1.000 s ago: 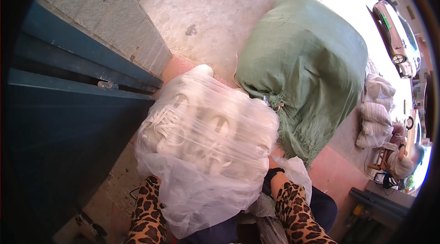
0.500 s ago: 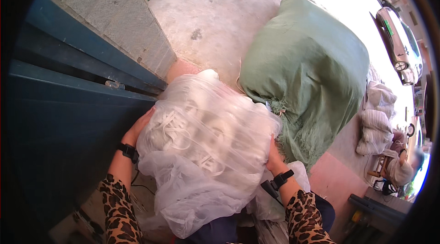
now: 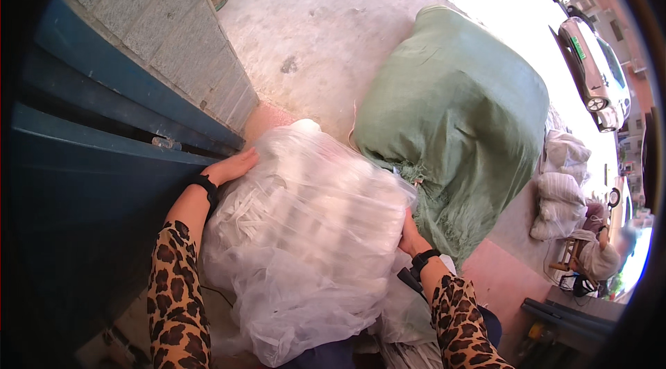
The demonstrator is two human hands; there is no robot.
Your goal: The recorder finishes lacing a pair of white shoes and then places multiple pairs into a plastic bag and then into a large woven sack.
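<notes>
**1 translucent bag (image 3: 312, 230), 2 hands on it**

Bag sits front and centre between 1 blue door (image 3: 90, 209) and 1 green sack (image 3: 458, 119); white contents too blurred to count. Left hand (image 3: 232, 165): fingers extended, laid on the bag's side, not clenched. Right hand (image 3: 411, 236): against opposite side, fingers partly hidden, can't tell grip. 2 black wristbands (image 3: 207, 189), one per wrist. 1 green plate (image 3: 577, 48) on a parked car (image 3: 591, 81); characters too small to read.

A bulging green sack (image 3: 454, 112) rests on the pale floor (image 3: 305, 29). Along the floor's left edge stand a blue door (image 3: 90, 209) and grey wall (image 3: 163, 39); toward its right edge, whitish bundles (image 3: 559, 197) lie near a seated person (image 3: 598, 258), with cars (image 3: 587, 67) beyond.
</notes>
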